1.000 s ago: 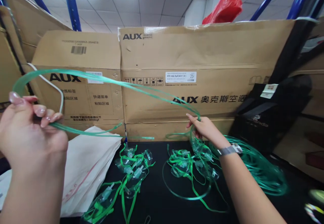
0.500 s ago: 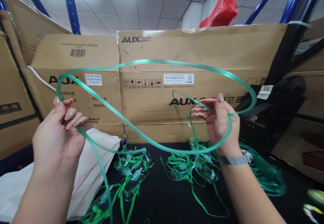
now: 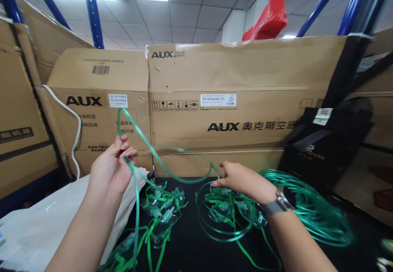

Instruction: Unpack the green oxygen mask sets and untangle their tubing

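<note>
Clear green tubing (image 3: 155, 155) runs in a slack curve between my hands. My left hand (image 3: 112, 165) is closed around it at left, with a narrow loop standing above the fingers and strands hanging below. Low on the right, my right hand (image 3: 242, 180) reaches over a pile of clear masks with green straps (image 3: 225, 208). Its thumb and fingers close about the tubing near the pile, though the exact grip is partly hidden. Round coils of tubing (image 3: 225, 239) lie around that pile. Another group of clear masks (image 3: 166, 216) with green straps lies between my hands.
A large coil of green tubing (image 3: 316, 210) lies at right by a black bag (image 3: 310, 149). White bags (image 3: 52, 206) lie at left. Cardboard boxes (image 3: 184, 71) wall off the back of the black table (image 3: 187, 247). A white cable (image 3: 78, 137) hangs at left.
My right hand has come down from chest height to the mask pile, and the wide raised loop has collapsed. My left hand has moved right and slightly lower, still holding the tubing.
</note>
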`<state>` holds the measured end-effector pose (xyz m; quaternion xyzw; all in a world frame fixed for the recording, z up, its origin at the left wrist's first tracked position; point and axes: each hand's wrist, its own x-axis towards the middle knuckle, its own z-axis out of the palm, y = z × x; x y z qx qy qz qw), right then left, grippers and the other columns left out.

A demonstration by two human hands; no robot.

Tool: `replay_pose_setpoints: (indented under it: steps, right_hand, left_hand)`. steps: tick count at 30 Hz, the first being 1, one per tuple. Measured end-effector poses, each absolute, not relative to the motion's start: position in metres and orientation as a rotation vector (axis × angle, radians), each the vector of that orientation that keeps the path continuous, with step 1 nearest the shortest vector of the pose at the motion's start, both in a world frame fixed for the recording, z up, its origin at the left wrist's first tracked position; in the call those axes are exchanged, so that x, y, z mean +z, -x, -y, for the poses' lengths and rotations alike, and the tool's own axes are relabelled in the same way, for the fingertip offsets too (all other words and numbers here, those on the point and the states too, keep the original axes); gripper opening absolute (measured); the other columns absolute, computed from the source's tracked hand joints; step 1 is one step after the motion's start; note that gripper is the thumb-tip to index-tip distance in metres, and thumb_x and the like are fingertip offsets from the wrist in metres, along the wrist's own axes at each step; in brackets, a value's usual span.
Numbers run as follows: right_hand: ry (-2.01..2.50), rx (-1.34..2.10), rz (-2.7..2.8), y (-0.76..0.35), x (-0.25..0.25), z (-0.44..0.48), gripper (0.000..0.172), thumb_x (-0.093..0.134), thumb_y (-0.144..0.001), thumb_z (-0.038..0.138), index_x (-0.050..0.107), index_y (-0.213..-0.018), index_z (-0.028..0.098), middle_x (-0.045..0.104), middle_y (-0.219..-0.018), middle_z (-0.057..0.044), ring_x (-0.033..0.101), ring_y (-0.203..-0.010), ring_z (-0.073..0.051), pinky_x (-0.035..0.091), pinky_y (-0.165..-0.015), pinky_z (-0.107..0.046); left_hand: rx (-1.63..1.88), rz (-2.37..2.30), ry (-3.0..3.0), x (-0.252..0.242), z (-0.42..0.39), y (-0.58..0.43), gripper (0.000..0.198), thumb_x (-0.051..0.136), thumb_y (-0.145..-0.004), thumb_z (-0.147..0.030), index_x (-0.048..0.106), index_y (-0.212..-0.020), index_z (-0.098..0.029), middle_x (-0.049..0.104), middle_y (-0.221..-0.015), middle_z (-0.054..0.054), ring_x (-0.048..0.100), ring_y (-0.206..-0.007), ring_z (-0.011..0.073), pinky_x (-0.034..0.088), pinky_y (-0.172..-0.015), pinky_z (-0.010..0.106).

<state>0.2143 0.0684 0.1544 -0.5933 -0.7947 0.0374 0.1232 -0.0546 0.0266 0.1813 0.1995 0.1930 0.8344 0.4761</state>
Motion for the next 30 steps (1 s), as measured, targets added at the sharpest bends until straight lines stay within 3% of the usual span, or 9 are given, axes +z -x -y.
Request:
replay_pose_setpoints:
  steps: [2,5,8,11,15,17,20,25,30]
  right_hand:
    - [1.697,0.134,2.312,-0.211,0.164,-0.052,0.038,0.06,-0.072,0.051,0.066,-0.082,0.014,0.066,-0.074,-0.011,0.061,-0.066,-0.023,0.04,-0.055,-0.03]
    - [1.337,0.51,2.495,-0.201,0.176,-0.027,0.039,0.052,-0.078,0.054,0.068,-0.082,0.019,0.066,-0.071,-0.005,0.059,-0.064,-0.018,0.041,-0.056,-0.026]
    - [0.963,0.771,2.551,-0.183,0.172,-0.016,0.056,0.06,-0.071,0.056,0.058,-0.115,0.021,0.063,-0.105,-0.007,0.058,-0.091,-0.021,0.044,-0.077,-0.028]
    - [0.783,0.833,2.416,-0.161,0.156,-0.021,0.075,0.062,-0.071,0.054,0.038,-0.133,0.019,0.046,-0.13,-0.011,0.045,-0.115,-0.023,0.035,-0.096,-0.033]
    - [0.588,1.141,2.377,-0.142,0.141,-0.032,0.043,0.055,-0.078,0.05,0.059,-0.105,0.017,0.063,-0.103,-0.006,0.057,-0.095,-0.018,0.042,-0.088,-0.031]
    - [0.575,1.41,2.347,-0.139,0.139,-0.034,0.041,0.048,-0.081,0.052,0.063,-0.085,0.014,0.066,-0.083,-0.004,0.062,-0.079,-0.016,0.047,-0.081,-0.032]
    - [0.588,1.677,2.215,-0.14,0.141,-0.031,0.044,0.044,-0.083,0.053,0.06,-0.08,0.012,0.067,-0.076,-0.006,0.064,-0.069,-0.015,0.05,-0.076,-0.033]
    - [0.525,1.381,2.734,-0.14,0.14,-0.027,0.037,0.037,-0.091,0.033,0.067,-0.084,0.012,0.07,-0.089,-0.008,0.064,-0.084,-0.014,0.046,-0.08,-0.025]
    - [0.437,1.163,3.183,-0.138,0.127,-0.022,0.025,0.047,-0.087,0.019,0.066,-0.103,0.015,0.072,-0.083,-0.002,0.065,-0.083,-0.011,0.046,-0.068,-0.014]
  left_hand:
    - [2.031,-0.493,-0.402,0.178,-0.031,0.053,0.036,0.027,-0.089,-0.002,0.052,-0.065,-0.011,0.044,-0.051,-0.004,0.036,-0.035,0.0008,0.038,-0.038,0.009]
    - [2.007,-0.51,-0.328,0.174,-0.034,0.046,0.036,0.028,-0.089,-0.001,0.05,-0.063,-0.011,0.044,-0.052,-0.004,0.037,-0.037,0.0005,0.038,-0.04,0.009]
    - [1.944,-0.509,-0.331,0.171,-0.032,0.029,0.035,0.029,-0.088,-0.001,0.05,-0.062,-0.011,0.043,-0.052,-0.004,0.038,-0.039,0.0013,0.039,-0.042,0.01]
    - [1.843,-0.505,-0.365,0.168,-0.027,0.008,0.032,0.032,-0.086,0.001,0.053,-0.064,-0.01,0.045,-0.055,-0.002,0.04,-0.042,0.0023,0.041,-0.044,0.012]
    - [1.737,-0.492,-0.444,0.164,-0.022,-0.01,0.033,0.034,-0.088,-0.005,0.056,-0.064,-0.01,0.043,-0.054,-0.002,0.038,-0.043,0.0035,0.043,-0.047,0.015]
    - [1.742,-0.502,-0.479,0.163,-0.022,-0.011,0.034,0.034,-0.088,-0.006,0.057,-0.063,-0.011,0.043,-0.054,-0.002,0.039,-0.043,0.0042,0.044,-0.048,0.016]
    - [1.776,-0.488,-0.485,0.163,-0.024,-0.005,0.033,0.034,-0.088,-0.005,0.057,-0.064,-0.011,0.045,-0.055,-0.002,0.041,-0.045,0.0042,0.045,-0.05,0.017]
    - [1.816,-0.41,-0.388,0.168,-0.028,0.014,0.034,0.031,-0.09,-0.008,0.054,-0.065,-0.01,0.045,-0.053,-0.003,0.04,-0.041,0.0023,0.045,-0.051,0.015]
    - [1.857,-0.445,-0.342,0.175,-0.031,0.041,0.033,0.031,-0.09,-0.008,0.052,-0.065,-0.012,0.043,-0.049,-0.004,0.039,-0.037,0.0024,0.042,-0.046,0.014]
